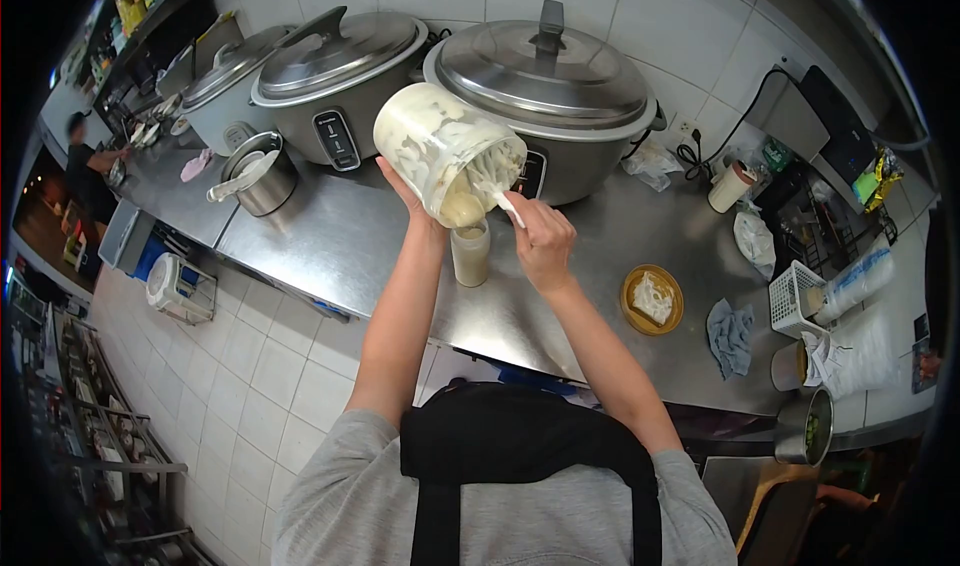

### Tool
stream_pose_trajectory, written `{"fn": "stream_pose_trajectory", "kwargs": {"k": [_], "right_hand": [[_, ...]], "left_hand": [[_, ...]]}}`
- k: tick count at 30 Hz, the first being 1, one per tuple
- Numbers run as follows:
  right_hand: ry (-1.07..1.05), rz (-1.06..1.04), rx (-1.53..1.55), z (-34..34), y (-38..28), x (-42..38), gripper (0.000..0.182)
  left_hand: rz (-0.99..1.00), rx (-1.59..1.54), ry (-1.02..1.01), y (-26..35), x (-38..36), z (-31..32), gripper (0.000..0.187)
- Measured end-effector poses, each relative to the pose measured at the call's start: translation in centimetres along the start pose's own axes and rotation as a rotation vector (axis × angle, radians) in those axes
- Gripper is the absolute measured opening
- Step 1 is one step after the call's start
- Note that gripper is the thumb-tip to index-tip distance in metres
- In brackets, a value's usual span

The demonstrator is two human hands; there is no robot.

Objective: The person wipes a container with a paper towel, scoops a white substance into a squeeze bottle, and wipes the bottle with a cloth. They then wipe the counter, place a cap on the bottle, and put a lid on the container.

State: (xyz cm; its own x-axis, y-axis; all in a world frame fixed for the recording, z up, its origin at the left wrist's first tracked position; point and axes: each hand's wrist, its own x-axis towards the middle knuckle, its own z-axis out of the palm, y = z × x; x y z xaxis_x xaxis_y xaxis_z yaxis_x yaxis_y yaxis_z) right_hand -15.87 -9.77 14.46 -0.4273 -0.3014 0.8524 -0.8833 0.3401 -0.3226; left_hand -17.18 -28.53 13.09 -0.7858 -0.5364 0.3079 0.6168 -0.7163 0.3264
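My left hand (405, 191) holds a large clear jar (430, 141) smeared with cream-coloured sauce, tipped with its mouth to the right and down. In my right hand (543, 241) is the handle of a white spatula (497, 188), its head at the jar's mouth among the thick sauce. Right below the jar's rim, a small bottle (470, 256) stands upright on the steel counter (600, 236), with pale sauce inside. Further right on the counter lies a round yellow-brown lid (675, 311) with white sauce on it.
Three large rice cookers (560, 76) line the wall. A steel pot (268, 181) stands at left. On the right are a grey-blue cloth (730, 336), a white basket (795, 301) and a pot (800, 431). A person (88, 171) is at far left; another person's hand (845, 496) shows lower right.
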Motion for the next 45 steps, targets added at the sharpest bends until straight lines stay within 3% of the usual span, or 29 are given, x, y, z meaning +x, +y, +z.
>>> {"fn": "stream_pose_trajectory", "kwargs": {"k": [4, 6, 19, 22, 31, 33, 36, 43, 45], "right_hand": [[-0.01, 0.094, 0.089, -0.7, 0.8, -1.6, 0.022], [-0.015, 0.298, 0.226, -1.2, 0.6, -2.8, 0.02], [0.015, 0.409, 0.309, -3.3, -1.5, -6.7, 0.02], [-0.002, 0.396, 0.291, -3.8, -1.5, -7.3, 0.022], [0.029, 0.083, 0.094, -4.8, -1.5, -4.8, 0.026], [0.003, -0.054, 0.033, -4.0, -1.4, -3.9, 0.039], [-0.057, -0.139, 0.018, -3.9, -1.3, -3.9, 0.041], [-0.133, -0.149, 0.04, -6.5, -0.2, -3.6, 0.038], [-0.04, -0.037, 0.109, -6.1, 0.0, -3.6, 0.027]], "left_hand": [[0.0, -0.022, 0.006, -0.1, 0.0, -0.5, 0.086], [0.007, -0.01, 0.01, 0.1, -0.1, -0.4, 0.086], [-0.019, 0.002, 0.015, 0.2, -0.1, -0.9, 0.086], [-0.029, -0.008, 0.008, 0.4, -0.1, -0.6, 0.087], [-0.038, -0.008, 0.003, 0.3, 0.1, -0.9, 0.088], [-0.047, -0.016, -0.029, 0.1, 0.2, -1.0, 0.088], [-0.031, -0.018, -0.048, 0.2, 0.2, -0.9, 0.087], [-0.032, -0.001, 0.003, 0.6, 0.1, -0.2, 0.088], [-0.038, 0.001, 0.017, 0.6, -0.1, -0.1, 0.088]]}}
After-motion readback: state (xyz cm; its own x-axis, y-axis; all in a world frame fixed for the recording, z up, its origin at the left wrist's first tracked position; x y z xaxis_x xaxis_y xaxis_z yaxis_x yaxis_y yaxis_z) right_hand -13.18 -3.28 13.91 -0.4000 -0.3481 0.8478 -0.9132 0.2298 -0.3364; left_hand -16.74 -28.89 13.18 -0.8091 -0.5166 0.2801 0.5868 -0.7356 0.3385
